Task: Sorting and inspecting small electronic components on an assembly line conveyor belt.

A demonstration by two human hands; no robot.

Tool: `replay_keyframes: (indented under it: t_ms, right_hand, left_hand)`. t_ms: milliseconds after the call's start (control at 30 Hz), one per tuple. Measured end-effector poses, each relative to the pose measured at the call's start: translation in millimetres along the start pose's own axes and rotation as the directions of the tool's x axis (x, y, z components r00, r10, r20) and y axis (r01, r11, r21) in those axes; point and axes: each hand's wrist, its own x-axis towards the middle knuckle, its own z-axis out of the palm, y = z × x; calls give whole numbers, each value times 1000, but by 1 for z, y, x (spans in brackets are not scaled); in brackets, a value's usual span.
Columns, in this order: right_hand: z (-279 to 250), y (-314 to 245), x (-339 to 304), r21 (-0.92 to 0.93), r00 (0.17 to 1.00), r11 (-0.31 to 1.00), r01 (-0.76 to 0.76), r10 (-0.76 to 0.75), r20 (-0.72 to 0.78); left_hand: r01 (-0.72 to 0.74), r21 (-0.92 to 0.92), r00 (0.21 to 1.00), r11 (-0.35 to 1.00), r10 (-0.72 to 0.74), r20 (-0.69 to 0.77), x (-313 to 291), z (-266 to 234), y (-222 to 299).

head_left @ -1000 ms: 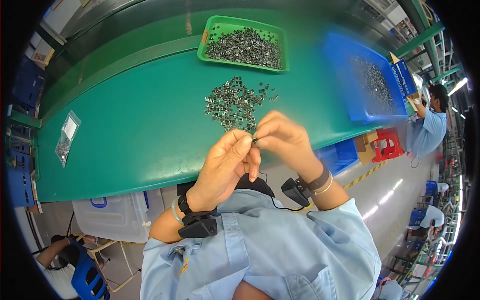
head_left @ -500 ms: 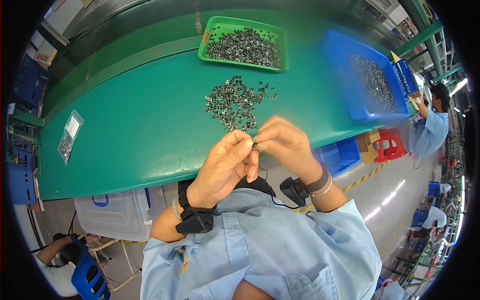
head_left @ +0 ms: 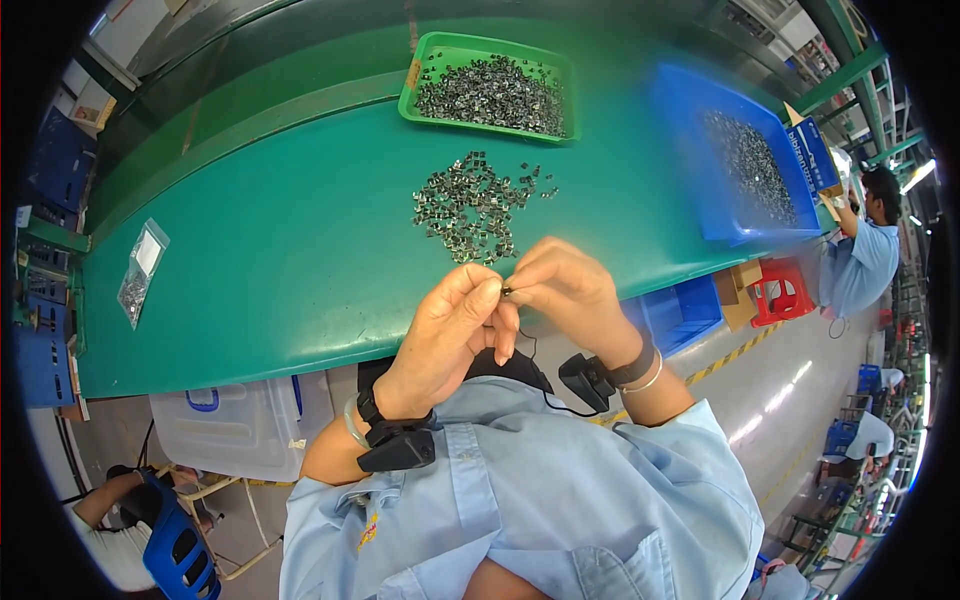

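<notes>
Fingertips meet over the near edge of the green table, where my left hand (head_left: 450,325) and my right hand (head_left: 568,292) pinch one small dark metal part (head_left: 506,291) between them. Most of that part is covered by the fingers, so its exact shape cannot be made out. Just beyond my hands lies a loose pile of small metal parts (head_left: 465,208), silvery and dark, with a few strays at its right side. Farther back stands a green tray (head_left: 408,105) filled with similar small parts.
On the right of the table (head_left: 300,230) sits a blue bin (head_left: 725,215) with many small parts. A clear plastic bag (head_left: 143,272) lies at the left. Below the edge are a clear storage box (head_left: 235,430) and a red stool (head_left: 783,292). A co-worker (head_left: 870,250) is at the far right.
Both hands stay almost in place, still pinching the small part. The fingers have shifted only slightly, and the view has moved a little.
</notes>
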Motion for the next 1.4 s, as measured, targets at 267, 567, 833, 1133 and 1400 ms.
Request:
replay_keyframes:
  t_ms: [267, 567, 833, 1133, 1400]
  right_hand:
    - [2, -2, 1, -139, 997, 988, 63, -68, -29]
    - [5, 2, -3, -112, 999, 994, 4, -9, -46]
    - [-3, 3, 4, -99, 1000, 995, -15, 12, -25]
    - [-82, 27, 106, -230, 971, 949, -214, 180, -159]
    - [-93, 50, 81, -572, 982, 820, -35, 134, 132]
  left_hand:
    - [-29, 111, 998, 993, 35, -54, -1, 0, 0]
    - [-11, 99, 999, 995, 14, -29, 0, -4, -2]
    - [-7, 105, 1000, 994, 10, -26, 4, -4, -1]
    - [-46, 72, 999, 996, 48, -18, 12, -8, 2]
    - [-5, 47, 1000, 999, 5, 5, 11, -11, 5]
